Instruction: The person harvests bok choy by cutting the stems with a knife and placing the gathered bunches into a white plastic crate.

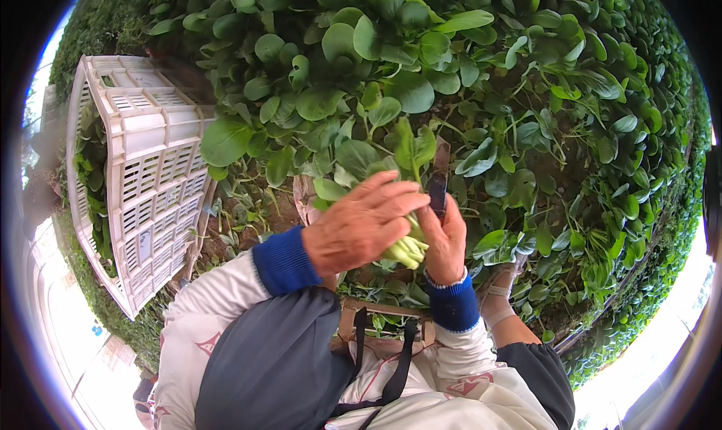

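Observation:
My left hand (358, 227) is closed around a bunch of leafy greens (407, 252), its pale cut stem ends pointing down towards me. The broad leaves fan out beyond my fingers, and one leafy stem (416, 148) stands up between my two hands. In my right hand (445, 241) is a knife (439, 185) with a dark, stained blade, held upright and pointing away from me. My right thumb is close to the left fingertips and that stem; whether they touch is unclear. The knife's handle is hidden in my palm.
A white slatted plastic crate (138, 142) lies tipped at the left, with greens inside. Dense leafy plants (406, 91) grow ahead and to the right. Loose leaves lie on the soil (234, 227). A low wooden stool frame (389, 306) is between my legs; my right foot (499, 292) stands among plants.

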The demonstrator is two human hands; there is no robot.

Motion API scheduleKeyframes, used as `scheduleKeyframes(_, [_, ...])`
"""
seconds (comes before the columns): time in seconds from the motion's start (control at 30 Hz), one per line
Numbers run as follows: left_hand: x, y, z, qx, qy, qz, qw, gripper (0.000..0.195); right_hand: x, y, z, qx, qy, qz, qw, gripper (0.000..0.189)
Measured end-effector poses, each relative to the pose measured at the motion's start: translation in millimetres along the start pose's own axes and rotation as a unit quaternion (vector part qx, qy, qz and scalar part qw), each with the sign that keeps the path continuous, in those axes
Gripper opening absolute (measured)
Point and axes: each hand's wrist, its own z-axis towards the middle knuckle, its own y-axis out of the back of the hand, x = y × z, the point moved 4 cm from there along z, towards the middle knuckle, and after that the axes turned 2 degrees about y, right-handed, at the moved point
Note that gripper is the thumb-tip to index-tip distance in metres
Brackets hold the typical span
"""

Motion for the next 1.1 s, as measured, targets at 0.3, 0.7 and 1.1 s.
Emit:
scheduleKeyframes(0.3, [21,-50,-27,0.154,0.092,-0.009,0.984,0.046,-10,28,6,-0.202,0.101,-0.212,0.951,0.009])
scheduleKeyframes(0.7, [88,-53,-86,0.172,0.358,0.125,0.909,0.047,-38,-32,73,0.000,0.102,-0.231,0.968,0.025])
scheduleKeyframes(1.1, [40,6,12,0.070,0.158,0.041,0.984,0.035,-174,-23,49,0.114,0.039,-0.200,0.972,0.029])
